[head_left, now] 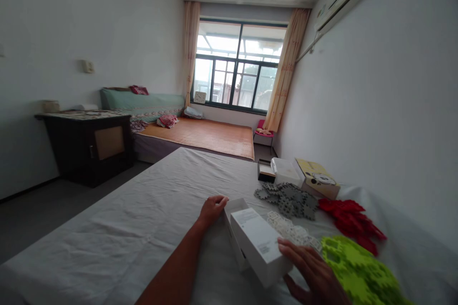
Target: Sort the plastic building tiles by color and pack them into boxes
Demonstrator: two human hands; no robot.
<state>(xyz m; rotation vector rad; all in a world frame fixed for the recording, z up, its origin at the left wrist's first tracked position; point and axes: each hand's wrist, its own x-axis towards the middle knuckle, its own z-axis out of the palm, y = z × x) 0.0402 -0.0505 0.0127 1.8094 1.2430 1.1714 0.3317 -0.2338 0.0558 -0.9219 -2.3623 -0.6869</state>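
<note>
A white box (255, 236) with small printed text on its upper face tilts in front of me over the white sheet. My right hand (310, 265) grips its near right end, fingers on top and thumb lower down. Beside and partly beneath it is a second white box part (236, 205), apparently hollow, its far rim showing. The closed fingers of my left hand (213, 208) hold that rim at the far left corner. Whether the two parts fit into each other is hidden. White interlocking pieces (289, 228) lie just past the box, near my right fingers.
Grey pieces (291, 198), red pieces (352, 219) and lime-green pieces (358, 267) lie to the right. Behind them stand a small dark box (266, 171), a translucent container (286, 170) and a yellow box (317, 176). A wall borders the right side.
</note>
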